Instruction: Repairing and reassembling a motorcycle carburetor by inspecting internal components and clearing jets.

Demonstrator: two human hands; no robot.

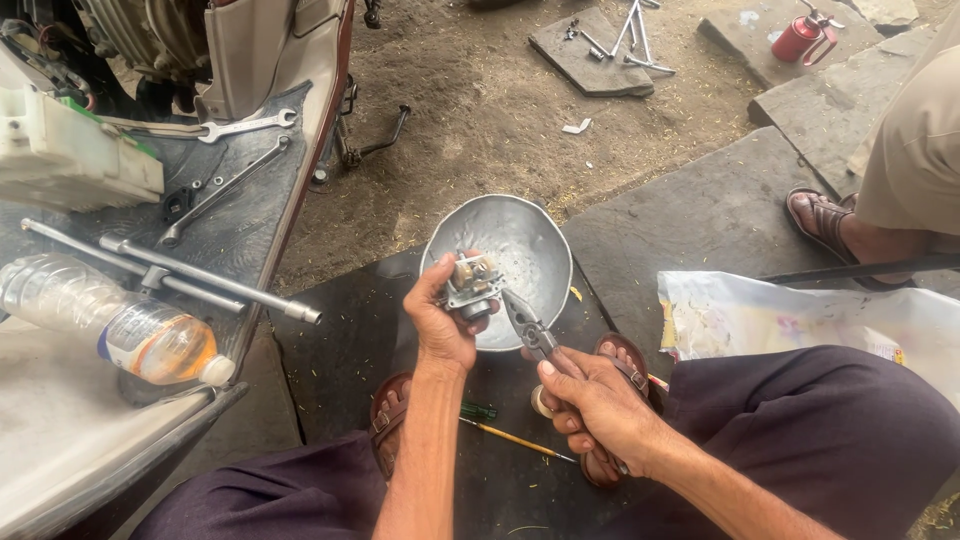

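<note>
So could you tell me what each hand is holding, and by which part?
The left hand grips a small metal engine part by its body, over the metal bowl. The right hand holds pliers by the handles, tips toward the part.

Dull grey-silver metal with a brass-yellow patch on the small engine part (472,283) pinched in the left hand (440,318). Dark steel jaws on the pliers (527,322) gripped by the right hand (598,400). Pale, mottled silver on the metal bowl (535,245) just beyond both hands. Orange-yellow shaft, dark green handle on the screwdriver (505,430) below the hands. Brown on the sandals (625,360). Deep purple-maroon on the trousers (820,430). Clear plastic with amber liquid, blue-and-white label, on the bottle (120,325) far left of the left hand. Red on the oil can (800,35) far beyond the right hand.
</note>
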